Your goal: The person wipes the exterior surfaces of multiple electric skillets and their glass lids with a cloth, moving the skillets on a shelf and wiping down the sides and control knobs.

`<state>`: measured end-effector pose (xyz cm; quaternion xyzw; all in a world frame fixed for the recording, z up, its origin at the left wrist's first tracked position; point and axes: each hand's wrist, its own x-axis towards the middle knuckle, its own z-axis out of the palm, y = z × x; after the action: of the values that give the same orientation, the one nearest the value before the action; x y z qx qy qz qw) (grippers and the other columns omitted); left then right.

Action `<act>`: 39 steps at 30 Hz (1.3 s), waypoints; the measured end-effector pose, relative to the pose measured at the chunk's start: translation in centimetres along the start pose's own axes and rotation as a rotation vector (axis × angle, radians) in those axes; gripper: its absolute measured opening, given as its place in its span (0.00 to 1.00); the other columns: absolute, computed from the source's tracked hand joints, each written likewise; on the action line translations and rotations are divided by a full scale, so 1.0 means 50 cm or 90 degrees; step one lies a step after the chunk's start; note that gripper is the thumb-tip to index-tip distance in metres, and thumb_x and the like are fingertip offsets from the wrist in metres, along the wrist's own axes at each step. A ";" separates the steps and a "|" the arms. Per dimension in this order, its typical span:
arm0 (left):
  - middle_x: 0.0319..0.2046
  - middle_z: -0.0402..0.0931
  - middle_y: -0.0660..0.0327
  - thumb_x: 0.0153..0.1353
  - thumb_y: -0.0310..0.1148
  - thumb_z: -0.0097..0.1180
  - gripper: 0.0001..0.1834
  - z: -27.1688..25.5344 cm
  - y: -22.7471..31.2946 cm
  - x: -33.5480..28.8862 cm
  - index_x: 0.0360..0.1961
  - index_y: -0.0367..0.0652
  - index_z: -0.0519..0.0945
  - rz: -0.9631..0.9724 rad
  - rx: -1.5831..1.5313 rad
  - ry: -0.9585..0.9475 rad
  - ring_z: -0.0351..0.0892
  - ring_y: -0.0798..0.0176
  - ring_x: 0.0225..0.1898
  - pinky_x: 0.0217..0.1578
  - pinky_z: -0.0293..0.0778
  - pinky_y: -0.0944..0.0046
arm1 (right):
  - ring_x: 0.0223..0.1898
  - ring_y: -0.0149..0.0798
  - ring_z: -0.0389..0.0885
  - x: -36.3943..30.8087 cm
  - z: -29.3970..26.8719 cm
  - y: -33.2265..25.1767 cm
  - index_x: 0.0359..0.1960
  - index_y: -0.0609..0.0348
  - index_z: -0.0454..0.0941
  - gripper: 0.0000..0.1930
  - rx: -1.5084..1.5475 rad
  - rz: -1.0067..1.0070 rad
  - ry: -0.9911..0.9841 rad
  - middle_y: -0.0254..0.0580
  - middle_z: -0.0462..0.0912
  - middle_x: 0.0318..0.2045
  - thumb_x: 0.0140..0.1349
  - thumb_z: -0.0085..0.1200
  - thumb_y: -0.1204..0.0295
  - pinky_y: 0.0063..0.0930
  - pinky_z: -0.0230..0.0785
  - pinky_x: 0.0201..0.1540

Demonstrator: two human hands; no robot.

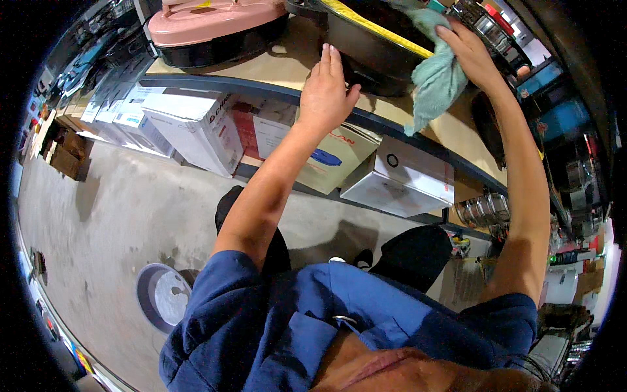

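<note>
A pale green cloth (436,81) hangs from my right hand (469,53), whose fingers are closed on its upper part. The cloth drapes over the right end of a large dark pan (372,44) on the shelf top and falls past its rim. A yellow strip (392,29) runs along the pan's near rim. My left hand (328,91) is open at the shelf's front edge, fingers stretched toward the pan's near side and thumb apart. Whether its fingertips touch the pan I cannot tell. It holds nothing.
Left of the pan stands a pink-lidded pot (219,29) with a black base. White boxes (196,124) and a cream box (336,157) fill the lower shelf, with glassware (483,210) at its right. A grey basin (163,297) rests on the concrete floor behind my left arm.
</note>
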<state>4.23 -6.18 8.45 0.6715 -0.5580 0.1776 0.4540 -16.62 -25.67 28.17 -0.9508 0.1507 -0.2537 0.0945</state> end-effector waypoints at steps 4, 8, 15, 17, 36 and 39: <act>0.71 0.58 0.32 0.61 0.45 0.65 0.48 0.011 -0.003 -0.001 0.71 0.22 0.56 0.004 0.032 0.009 0.68 0.36 0.66 0.65 0.69 0.51 | 0.67 0.44 0.70 -0.068 -0.017 0.101 0.71 0.60 0.68 0.34 -0.070 0.192 0.134 0.49 0.74 0.67 0.72 0.50 0.48 0.31 0.54 0.71; 0.72 0.57 0.33 0.62 0.48 0.64 0.50 -0.017 -0.034 -0.007 0.71 0.22 0.56 0.007 0.104 0.027 0.68 0.36 0.66 0.64 0.70 0.51 | 0.73 0.46 0.63 -0.038 0.049 0.098 0.73 0.58 0.66 0.36 0.076 0.319 0.182 0.50 0.68 0.72 0.71 0.51 0.47 0.32 0.51 0.73; 0.70 0.61 0.34 0.61 0.57 0.63 0.53 0.014 -0.029 -0.002 0.71 0.23 0.58 0.030 0.148 0.035 0.71 0.37 0.64 0.61 0.73 0.50 | 0.34 0.44 0.76 -0.012 0.157 0.278 0.43 0.61 0.78 0.16 0.526 0.481 0.471 0.45 0.78 0.32 0.75 0.45 0.61 0.43 0.70 0.39; 0.70 0.61 0.34 0.60 0.59 0.63 0.54 0.012 -0.025 -0.001 0.71 0.23 0.58 0.029 0.159 0.032 0.71 0.37 0.63 0.61 0.73 0.50 | 0.32 0.45 0.75 -0.042 0.179 0.247 0.41 0.61 0.78 0.16 0.508 0.534 0.508 0.45 0.77 0.30 0.75 0.44 0.62 0.43 0.70 0.38; 0.62 0.72 0.36 0.66 0.59 0.53 0.48 0.003 0.018 0.032 0.73 0.30 0.57 -0.127 0.100 -0.078 0.74 0.34 0.61 0.58 0.71 0.44 | 0.51 0.48 0.78 -0.348 0.289 -0.062 0.50 0.48 0.84 0.27 -0.235 0.175 0.285 0.42 0.81 0.47 0.59 0.61 0.41 0.50 0.72 0.48; 0.62 0.72 0.37 0.66 0.50 0.53 0.41 0.003 0.010 0.035 0.73 0.37 0.57 -0.118 0.129 -0.074 0.74 0.33 0.59 0.57 0.71 0.42 | 0.49 0.47 0.79 -0.363 0.297 -0.048 0.43 0.48 0.84 0.24 -0.200 0.107 0.366 0.37 0.81 0.43 0.56 0.64 0.44 0.51 0.72 0.45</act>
<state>4.30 -7.30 9.87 0.7720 -0.4978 0.1512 0.3653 -23.45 -15.79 7.86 -0.8274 0.2860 -0.4767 -0.0794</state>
